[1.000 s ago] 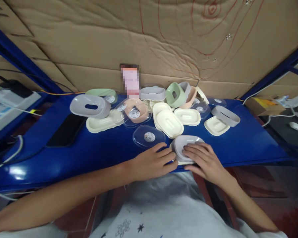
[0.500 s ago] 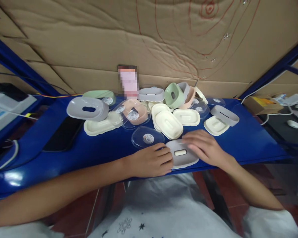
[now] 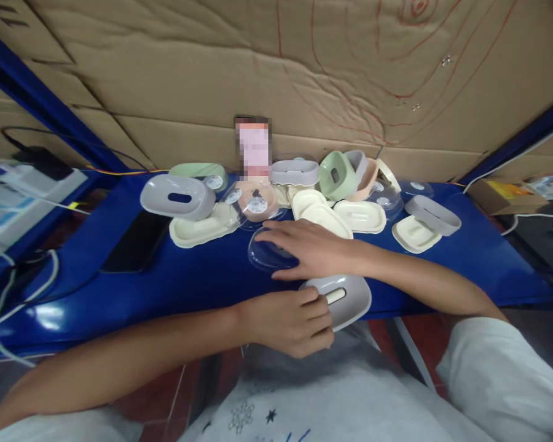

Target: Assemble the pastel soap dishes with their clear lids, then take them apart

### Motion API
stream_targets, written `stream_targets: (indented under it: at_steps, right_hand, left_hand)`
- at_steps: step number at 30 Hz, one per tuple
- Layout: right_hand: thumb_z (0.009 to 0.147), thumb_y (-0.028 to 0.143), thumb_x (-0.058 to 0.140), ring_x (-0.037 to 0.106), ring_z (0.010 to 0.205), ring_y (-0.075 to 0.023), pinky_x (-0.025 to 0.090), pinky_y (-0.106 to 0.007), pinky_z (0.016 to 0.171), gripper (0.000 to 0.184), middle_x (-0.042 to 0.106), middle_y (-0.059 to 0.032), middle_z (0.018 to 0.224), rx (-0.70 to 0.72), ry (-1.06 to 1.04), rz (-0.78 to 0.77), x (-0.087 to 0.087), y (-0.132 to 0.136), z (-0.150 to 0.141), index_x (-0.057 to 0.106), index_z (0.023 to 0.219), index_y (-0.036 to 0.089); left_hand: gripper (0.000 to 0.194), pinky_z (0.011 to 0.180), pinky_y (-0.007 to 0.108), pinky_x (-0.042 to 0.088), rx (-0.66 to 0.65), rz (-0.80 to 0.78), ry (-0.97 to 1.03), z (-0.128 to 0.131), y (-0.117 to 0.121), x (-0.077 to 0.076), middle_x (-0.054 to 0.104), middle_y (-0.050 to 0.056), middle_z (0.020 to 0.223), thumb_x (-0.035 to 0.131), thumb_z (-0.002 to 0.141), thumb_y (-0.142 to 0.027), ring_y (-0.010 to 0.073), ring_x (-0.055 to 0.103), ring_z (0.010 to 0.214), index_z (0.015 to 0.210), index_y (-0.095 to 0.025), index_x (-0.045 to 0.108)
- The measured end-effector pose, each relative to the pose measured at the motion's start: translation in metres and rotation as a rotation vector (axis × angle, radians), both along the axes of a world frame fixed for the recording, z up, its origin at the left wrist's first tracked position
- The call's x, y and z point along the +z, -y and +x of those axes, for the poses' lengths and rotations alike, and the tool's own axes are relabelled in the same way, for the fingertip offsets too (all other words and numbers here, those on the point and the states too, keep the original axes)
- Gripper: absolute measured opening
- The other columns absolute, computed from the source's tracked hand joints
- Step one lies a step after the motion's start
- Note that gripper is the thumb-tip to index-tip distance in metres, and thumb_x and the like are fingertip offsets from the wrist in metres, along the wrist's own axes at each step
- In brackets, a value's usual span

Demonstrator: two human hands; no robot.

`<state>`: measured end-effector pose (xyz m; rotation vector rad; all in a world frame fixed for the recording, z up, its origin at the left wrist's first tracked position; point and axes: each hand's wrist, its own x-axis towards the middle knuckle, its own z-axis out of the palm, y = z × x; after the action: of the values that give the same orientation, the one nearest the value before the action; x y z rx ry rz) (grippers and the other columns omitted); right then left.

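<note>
My left hand (image 3: 299,322) is closed around the left end of a grey oval tray (image 3: 357,301), which has a slot with cream showing through it. The tray is at the table's front edge, and my fingers hide its left side. Above it, my right hand (image 3: 304,245) reaches across to a clear plastic lid (image 3: 260,255). Fingers lie at the lid's far edge and the thumb at its near edge, taking hold of it; the hand covers its right part. Cream oval dishes (image 3: 309,201) lie just behind the right hand.
Behind are a green tray (image 3: 336,176), a peach tray (image 3: 258,193) under clear plastic, and a propped phone (image 3: 253,147). A grey tray (image 3: 196,199) rests on a cream dish (image 3: 188,234) at left, near a black phone-like slab (image 3: 136,242). Another grey tray (image 3: 435,215) leans at right. Cardboard (image 3: 175,80) stands behind.
My right hand has left the grey tray's right end and crossed leftward to the clear lid. My left hand still grips the grey tray, which is now tilted slightly. The camera view has shifted.
</note>
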<state>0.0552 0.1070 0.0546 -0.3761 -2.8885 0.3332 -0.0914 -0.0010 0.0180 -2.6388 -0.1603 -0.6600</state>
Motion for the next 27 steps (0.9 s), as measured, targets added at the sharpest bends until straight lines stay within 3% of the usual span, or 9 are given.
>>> stream_targets:
  at_steps: [4, 8, 12, 15, 17, 21, 24, 27]
  right_hand:
    - [0.098, 0.042, 0.075, 0.046, 0.154, -0.0263, 0.042, -0.042, 0.125, 0.068, 0.044, -0.0150, 0.168, 0.043, -0.106, -0.200, 0.015, 0.007, 0.063, 0.049, 0.159, 0.023]
    - [0.103, 0.042, 0.069, 0.030, 0.163, -0.0283, 0.030, -0.054, 0.131, 0.062, 0.039, -0.0119, 0.172, 0.055, -0.005, -0.119, -0.005, 0.041, 0.101, 0.050, 0.160, 0.027]
    - [0.101, 0.044, 0.071, 0.027, 0.163, -0.0316, 0.027, -0.061, 0.131, 0.062, 0.038, -0.0121, 0.173, 0.031, 0.013, 0.019, -0.021, 0.069, 0.099, 0.053, 0.158, 0.029]
    - [0.103, 0.043, 0.069, 0.031, 0.162, -0.0310, 0.032, -0.060, 0.129, 0.057, 0.043, -0.0108, 0.170, 0.035, 0.024, 0.088, -0.020, 0.075, 0.089, 0.054, 0.156, 0.030]
    - [0.105, 0.041, 0.065, 0.031, 0.161, -0.0308, 0.033, -0.060, 0.128, 0.055, 0.045, -0.0100, 0.169, 0.047, 0.030, 0.133, -0.020, 0.073, 0.083, 0.053, 0.158, 0.030]
    - [0.108, 0.044, 0.059, 0.036, 0.158, -0.0323, 0.038, -0.060, 0.125, 0.056, 0.052, -0.0133, 0.163, 0.071, -0.003, 0.255, -0.028, 0.067, 0.076, 0.052, 0.158, 0.022]
    - [0.106, 0.059, 0.056, 0.038, 0.157, -0.0322, 0.039, -0.058, 0.123, 0.063, 0.054, -0.0129, 0.162, 0.071, -0.034, 0.351, -0.037, 0.067, 0.074, 0.052, 0.158, 0.022]
    - [0.106, 0.060, 0.056, 0.040, 0.155, -0.0294, 0.031, -0.058, 0.128, 0.062, 0.056, -0.0105, 0.161, 0.025, -0.061, 0.406, -0.043, 0.074, 0.073, 0.052, 0.157, 0.026]
  left_hand:
    - [0.009, 0.090, 0.038, 0.049, 0.146, -0.052, -0.035, -0.016, 0.013, 0.006, 0.075, 0.008, 0.106, 0.069, 0.100, -0.028, 0.0239, 0.065, 0.104, 0.100, -0.020, 0.073]
    - [0.012, 0.102, 0.042, 0.052, 0.413, -0.243, 0.140, -0.031, 0.039, -0.009, 0.070, 0.009, 0.121, 0.064, 0.104, -0.029, 0.0250, 0.062, 0.116, 0.107, -0.020, 0.070]
    - [0.019, 0.106, 0.049, 0.058, 0.576, -0.595, 0.468, -0.038, 0.057, -0.035, 0.056, 0.014, 0.141, 0.068, 0.102, -0.033, 0.0300, 0.058, 0.134, 0.116, -0.021, 0.061]
    - [0.041, 0.112, 0.050, 0.058, 0.584, -0.812, 0.644, -0.041, 0.061, -0.046, 0.046, 0.014, 0.154, 0.075, 0.098, -0.032, 0.0289, 0.053, 0.145, 0.132, -0.026, 0.053]
    - [0.060, 0.116, 0.054, 0.055, 0.568, -0.914, 0.654, -0.043, 0.059, -0.047, 0.045, 0.014, 0.159, 0.079, 0.095, -0.032, 0.0303, 0.050, 0.149, 0.146, -0.030, 0.046]
    - [0.084, 0.120, 0.058, 0.050, 0.622, -1.020, 0.575, -0.045, 0.056, -0.042, 0.043, 0.012, 0.166, 0.080, 0.094, -0.038, 0.0327, 0.047, 0.153, 0.163, -0.037, 0.031]
    - [0.082, 0.121, 0.057, 0.050, 0.646, -1.046, 0.518, -0.046, 0.055, -0.040, 0.043, 0.009, 0.167, 0.076, 0.097, -0.042, 0.0313, 0.048, 0.152, 0.165, -0.040, 0.029]
    - [0.079, 0.121, 0.056, 0.050, 0.644, -1.016, 0.485, -0.047, 0.056, -0.039, 0.043, 0.008, 0.167, 0.072, 0.099, -0.046, 0.0314, 0.049, 0.152, 0.165, -0.040, 0.029]
